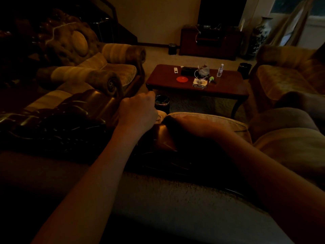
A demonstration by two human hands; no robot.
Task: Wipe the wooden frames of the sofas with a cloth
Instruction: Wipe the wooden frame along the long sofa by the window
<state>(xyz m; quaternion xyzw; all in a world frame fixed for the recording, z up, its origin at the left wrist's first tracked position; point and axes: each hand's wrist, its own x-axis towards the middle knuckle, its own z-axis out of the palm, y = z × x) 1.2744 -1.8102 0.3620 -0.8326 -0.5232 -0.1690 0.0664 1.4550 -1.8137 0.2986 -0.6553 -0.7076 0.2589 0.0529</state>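
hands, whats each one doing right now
Left hand: fingers curled, gripping the pale cloth on the wooden frame.
Right hand: too dark, cannot tell.

Carved sofa frame (58, 110) is dark glossy wood; cushions (211, 124) soft matt fabric; coffee table (163, 85) polished reddish wood.

Right hand (191, 125) fingers hidden behind cushion (211, 122); grip unreadable. Cloth (161, 118) mostly covered by left hand (139, 111). Carved sofa frame (52, 120) lost in shadow. Small items on coffee table (193, 85) too tiny to identify.
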